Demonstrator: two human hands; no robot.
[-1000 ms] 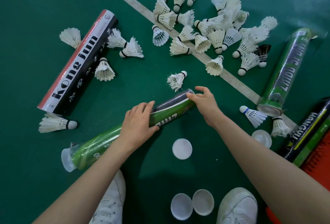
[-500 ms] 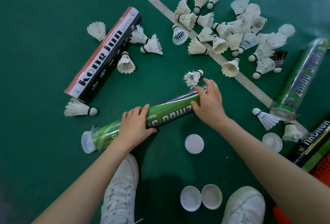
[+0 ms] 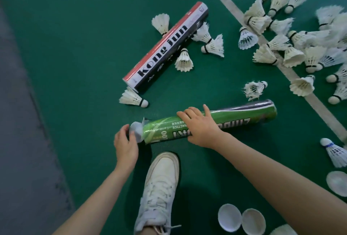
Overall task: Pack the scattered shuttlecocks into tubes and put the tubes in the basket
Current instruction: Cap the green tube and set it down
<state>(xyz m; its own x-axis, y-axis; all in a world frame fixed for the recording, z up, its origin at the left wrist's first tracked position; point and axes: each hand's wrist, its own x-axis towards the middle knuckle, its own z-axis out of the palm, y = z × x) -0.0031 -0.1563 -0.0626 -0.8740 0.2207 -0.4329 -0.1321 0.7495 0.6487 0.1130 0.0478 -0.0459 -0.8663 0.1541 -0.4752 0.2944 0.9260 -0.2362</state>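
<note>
From the head view, the green tube [image 3: 221, 122] lay on its side on the green court floor [image 3: 78, 51], with the right hand [image 3: 200, 127] clamped over its middle and the left hand [image 3: 124, 145] cupped around the white cap [image 3: 136, 131] at its nine o'clock end. Loose shuttlecocks [image 3: 277, 39] were heaped toward two o'clock across the white line [image 3: 228, 3]. A black-and-red "Kong jun" tube [image 3: 165, 47] lay at eleven o'clock, and a white shoe [image 3: 159, 188] stood at six o'clock beside three loose caps [image 3: 230, 217].
</note>
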